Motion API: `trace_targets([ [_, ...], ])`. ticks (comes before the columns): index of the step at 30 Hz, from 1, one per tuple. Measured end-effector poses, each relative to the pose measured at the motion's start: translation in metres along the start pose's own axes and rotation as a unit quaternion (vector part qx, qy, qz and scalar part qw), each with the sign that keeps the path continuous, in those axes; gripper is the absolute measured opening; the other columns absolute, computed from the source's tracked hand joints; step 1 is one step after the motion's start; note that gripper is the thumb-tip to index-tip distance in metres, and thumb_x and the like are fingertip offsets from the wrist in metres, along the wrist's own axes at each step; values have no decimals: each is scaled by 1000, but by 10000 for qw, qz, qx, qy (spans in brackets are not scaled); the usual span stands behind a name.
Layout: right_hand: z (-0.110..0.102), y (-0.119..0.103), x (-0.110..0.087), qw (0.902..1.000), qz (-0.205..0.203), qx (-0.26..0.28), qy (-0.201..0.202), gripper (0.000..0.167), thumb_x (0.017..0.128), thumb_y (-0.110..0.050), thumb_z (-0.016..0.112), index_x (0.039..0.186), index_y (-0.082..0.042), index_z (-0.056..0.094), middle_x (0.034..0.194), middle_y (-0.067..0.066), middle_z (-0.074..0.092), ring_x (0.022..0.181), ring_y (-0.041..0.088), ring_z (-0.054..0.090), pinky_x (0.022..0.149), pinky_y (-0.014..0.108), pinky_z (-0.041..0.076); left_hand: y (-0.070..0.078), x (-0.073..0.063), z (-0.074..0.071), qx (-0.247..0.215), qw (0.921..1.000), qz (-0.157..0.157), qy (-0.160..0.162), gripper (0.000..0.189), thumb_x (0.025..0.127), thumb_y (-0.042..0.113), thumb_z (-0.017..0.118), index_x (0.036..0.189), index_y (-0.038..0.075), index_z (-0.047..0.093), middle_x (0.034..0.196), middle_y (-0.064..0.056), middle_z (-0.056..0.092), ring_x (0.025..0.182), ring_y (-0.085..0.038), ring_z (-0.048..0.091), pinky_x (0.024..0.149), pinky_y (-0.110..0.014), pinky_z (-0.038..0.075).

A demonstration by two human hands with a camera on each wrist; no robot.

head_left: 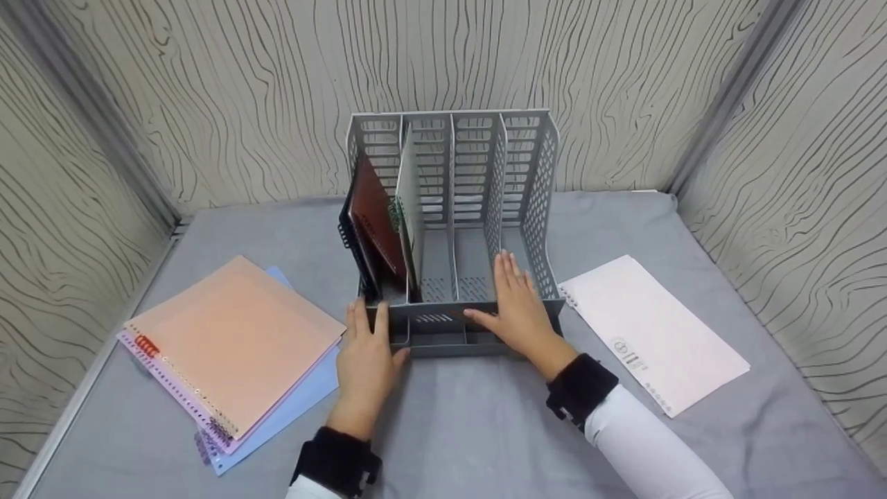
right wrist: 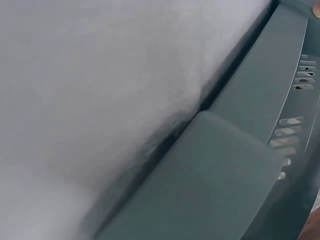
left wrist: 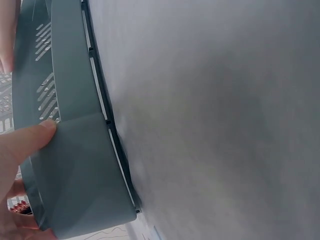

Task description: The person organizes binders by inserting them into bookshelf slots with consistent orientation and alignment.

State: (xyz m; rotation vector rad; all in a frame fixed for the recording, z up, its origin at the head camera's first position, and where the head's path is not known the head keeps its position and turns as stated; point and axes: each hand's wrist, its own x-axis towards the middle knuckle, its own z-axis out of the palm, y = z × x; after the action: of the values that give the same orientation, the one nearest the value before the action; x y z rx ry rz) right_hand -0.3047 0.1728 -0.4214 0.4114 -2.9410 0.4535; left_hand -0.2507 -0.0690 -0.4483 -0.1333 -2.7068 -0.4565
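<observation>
A grey file organizer (head_left: 443, 310) with tall dividers and a low front tray stands on the table. At its front left corner my left hand (head_left: 366, 364) grips the front wall, thumb on the outer face and fingers over the edge. My right hand (head_left: 521, 315) rests over the right side of the front, its fingers straight into the compartments and its thumb along the front rim. In the leftmost compartment lean a black-edged notebook (head_left: 355, 229) and a dark red notebook (head_left: 378, 218). Beside them a pale notebook with green binding (head_left: 409, 187) stands upright.
To the left lie an orange notebook cover (head_left: 239, 333) with red binding, a purple one (head_left: 181, 395) and a blue one (head_left: 298, 405), overlapping. A pale pink notebook (head_left: 658, 333) lies at the right. Patterned walls (head_left: 443, 55) enclose the grey cloth-covered table (head_left: 478, 430).
</observation>
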Motion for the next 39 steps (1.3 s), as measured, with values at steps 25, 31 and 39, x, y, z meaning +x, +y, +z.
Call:
trace_targets([
  [25,-12,49,-39,9992,350,-28,173,104,83,-55,60,143,12,9,150,28,6,139,38,6,110,53,8,-2,1,1,-21,10000,20,71,82,67,36,83,134,6,47,141,-27,32,130,-41,32,77,-48,51],
  [31,-13,61,-46,9988,444,-115,195,105,82,-54,62,142,14,10,149,31,9,138,40,9,110,54,10,-3,0,1,-3,10000,-27,35,83,67,36,83,135,7,46,142,-26,31,131,-41,31,71,-48,53],
  [39,-12,77,-56,9982,562,-100,199,105,81,-52,64,141,16,11,148,32,9,137,42,7,109,56,11,-2,0,1,-53,9999,38,110,83,66,36,83,134,6,47,141,-27,32,130,-42,32,73,-49,53],
])
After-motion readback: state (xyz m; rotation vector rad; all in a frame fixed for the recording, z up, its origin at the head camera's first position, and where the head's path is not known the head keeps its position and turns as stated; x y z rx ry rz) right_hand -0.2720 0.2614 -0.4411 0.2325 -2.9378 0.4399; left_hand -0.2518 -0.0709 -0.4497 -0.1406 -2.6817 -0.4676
